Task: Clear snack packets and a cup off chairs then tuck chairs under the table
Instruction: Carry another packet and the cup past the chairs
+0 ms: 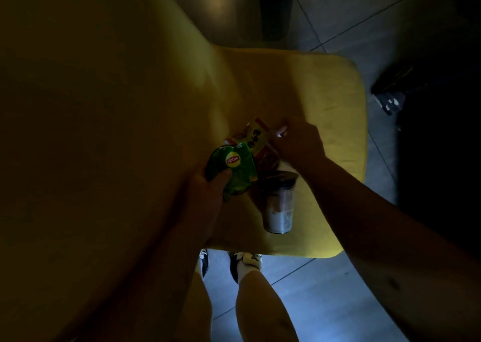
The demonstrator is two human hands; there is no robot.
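On chair (325,86): packets (234,164), cup (279,203).

Very dim overall, with heavy underexposure; the left of the yellow chair (338,86) sinks into murky olive shadow while its right edge catches the brightest light, which seems to fall from the upper right. The floor tiles (325,302) show a cool bluish sheen at the bottom and a soft warm glare patch at the top, and the far right falls off to near black. Wide-angle bending curves the chair edges and forearms; detail is soft and grainy, only the green packet (235,171) logo reading crisp
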